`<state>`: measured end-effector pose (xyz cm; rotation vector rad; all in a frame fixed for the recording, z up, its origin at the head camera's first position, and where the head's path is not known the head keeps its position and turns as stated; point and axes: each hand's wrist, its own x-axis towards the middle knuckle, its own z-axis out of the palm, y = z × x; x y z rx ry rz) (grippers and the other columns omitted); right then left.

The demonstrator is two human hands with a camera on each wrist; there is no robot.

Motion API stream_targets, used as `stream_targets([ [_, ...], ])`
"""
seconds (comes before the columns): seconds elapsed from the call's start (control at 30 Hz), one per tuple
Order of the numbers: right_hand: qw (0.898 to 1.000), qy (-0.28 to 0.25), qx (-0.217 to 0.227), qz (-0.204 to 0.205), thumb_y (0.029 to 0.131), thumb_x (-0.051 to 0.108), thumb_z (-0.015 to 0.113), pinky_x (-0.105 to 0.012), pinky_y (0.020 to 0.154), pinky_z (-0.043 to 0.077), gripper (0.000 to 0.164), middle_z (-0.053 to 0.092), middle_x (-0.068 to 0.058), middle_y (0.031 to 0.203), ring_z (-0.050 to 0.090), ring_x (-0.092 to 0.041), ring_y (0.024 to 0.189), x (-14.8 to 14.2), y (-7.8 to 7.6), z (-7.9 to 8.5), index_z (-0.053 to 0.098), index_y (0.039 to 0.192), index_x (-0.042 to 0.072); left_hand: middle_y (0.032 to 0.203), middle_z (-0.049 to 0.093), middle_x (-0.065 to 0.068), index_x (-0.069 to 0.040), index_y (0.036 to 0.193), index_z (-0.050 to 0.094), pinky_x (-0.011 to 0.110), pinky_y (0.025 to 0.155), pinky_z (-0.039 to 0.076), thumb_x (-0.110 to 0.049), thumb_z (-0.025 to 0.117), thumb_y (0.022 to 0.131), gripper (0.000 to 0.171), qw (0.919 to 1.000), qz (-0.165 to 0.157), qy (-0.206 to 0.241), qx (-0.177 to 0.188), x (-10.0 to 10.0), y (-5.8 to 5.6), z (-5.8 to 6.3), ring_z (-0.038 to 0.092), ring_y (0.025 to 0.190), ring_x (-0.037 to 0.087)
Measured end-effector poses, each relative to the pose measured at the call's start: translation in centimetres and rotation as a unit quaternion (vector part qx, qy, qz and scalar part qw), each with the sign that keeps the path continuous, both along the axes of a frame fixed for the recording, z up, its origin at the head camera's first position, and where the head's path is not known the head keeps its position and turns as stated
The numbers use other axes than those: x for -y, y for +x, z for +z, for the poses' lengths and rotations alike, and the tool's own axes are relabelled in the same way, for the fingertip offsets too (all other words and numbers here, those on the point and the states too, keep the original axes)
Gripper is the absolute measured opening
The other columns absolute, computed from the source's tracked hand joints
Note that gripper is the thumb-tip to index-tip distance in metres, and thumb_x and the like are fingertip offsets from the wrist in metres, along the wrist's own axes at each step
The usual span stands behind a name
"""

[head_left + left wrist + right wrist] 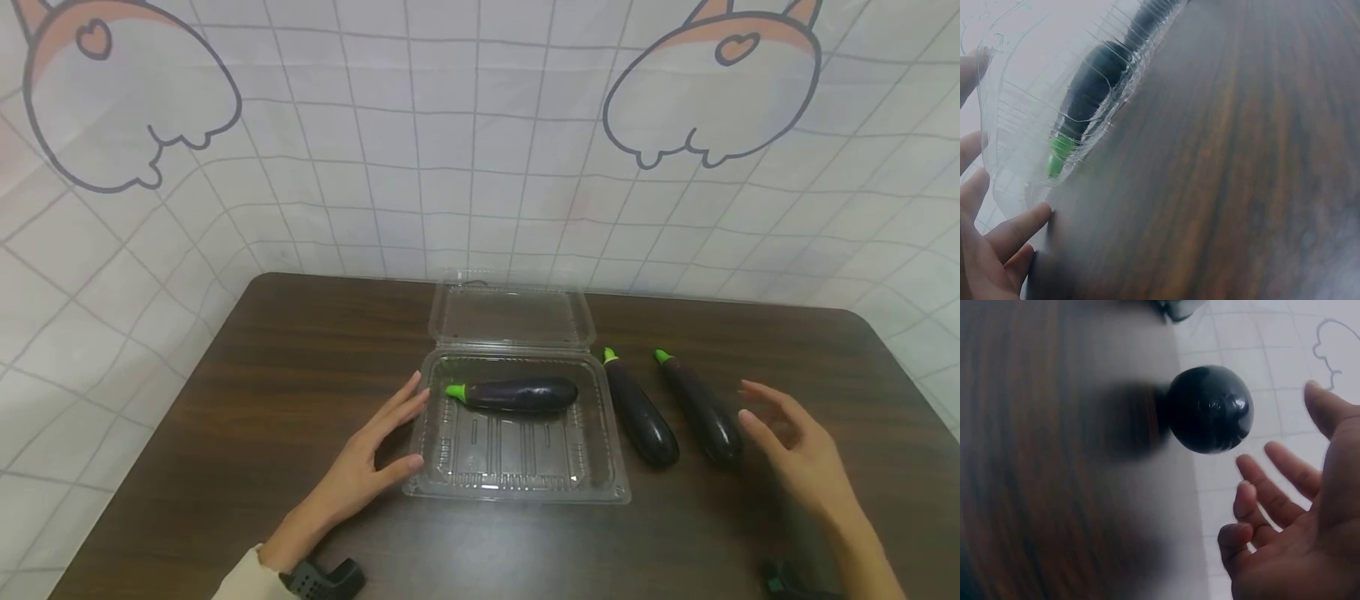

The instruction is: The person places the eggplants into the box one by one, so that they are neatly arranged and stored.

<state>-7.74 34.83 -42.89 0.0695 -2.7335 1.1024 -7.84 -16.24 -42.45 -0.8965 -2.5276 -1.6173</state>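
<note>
Grid-print backdrop (442,192), dark wood-look tabletop (285,392) below it. Left grip (363,454) spread, touching the left side of a clear box (517,498), lid (513,317) open at back. Boxed eggplant (521,395) lies crosswise, green end left. Just right of box: middle eggplant (642,417), then outer eggplant (701,410), long axis back-left to front-right. Right grip (802,454) nearer to that one, just right of it, fingers apart, loosely bent, holding nothing.

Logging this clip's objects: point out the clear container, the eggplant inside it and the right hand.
Clear container (513,450), head view: bare floor.
Eggplant inside it (521,395), head view: dark body.
Right hand (804,454), head view: middle of the hand.
</note>
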Motion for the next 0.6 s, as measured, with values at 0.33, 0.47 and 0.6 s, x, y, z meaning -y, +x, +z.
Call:
stream_targets([
  [0.33, 0.998, -0.012, 0.041, 0.045, 0.100, 0.020, 0.050, -0.019, 0.071, 0.043, 0.050, 0.049, 0.001, 0.132, 0.051, 0.005, 0.101, -0.8, 0.1, -1.5, 0.035, 0.148, 0.017, 0.159, 0.016, -0.001, -0.015, 0.149, 0.036, 0.066, 0.104, 0.020, -0.014, 0.069, 0.086, 0.071, 0.9999, 0.003, -0.013, -0.006, 0.8, -1.1, -3.0, 0.043, 0.131, 0.023],
  [0.47, 0.998, -0.027, 0.028, 0.042, 0.098, 0.018, 0.053, -0.019, 0.069, 0.043, 0.050, 0.052, 0.004, 0.128, 0.054, 0.001, 0.098, -0.7, 0.1, -1.8, 0.039, 0.146, 0.016, 0.159, 0.016, 0.003, -0.011, 0.148, 0.036, 0.066, 0.103, 0.020, -0.010, 0.068, 0.086, 0.070, 0.9999, 0.003, -0.011, -0.003, 0.6, -0.9, -2.5, 0.043, 0.131, 0.026],
  [0.6, 0.999, -0.027, 0.012, 0.044, 0.096, 0.015, 0.058, -0.018, 0.066, 0.042, 0.050, 0.052, 0.010, 0.123, 0.056, -0.003, 0.089, -0.3, 0.1, -1.9, 0.042, 0.144, 0.015, 0.157, 0.018, 0.012, -0.004, 0.146, 0.038, 0.068, 0.102, 0.020, -0.006, 0.067, 0.085, 0.067, 1.0000, 0.001, -0.005, -0.002, 0.2, -0.3, -0.9, 0.044, 0.130, 0.033],
])
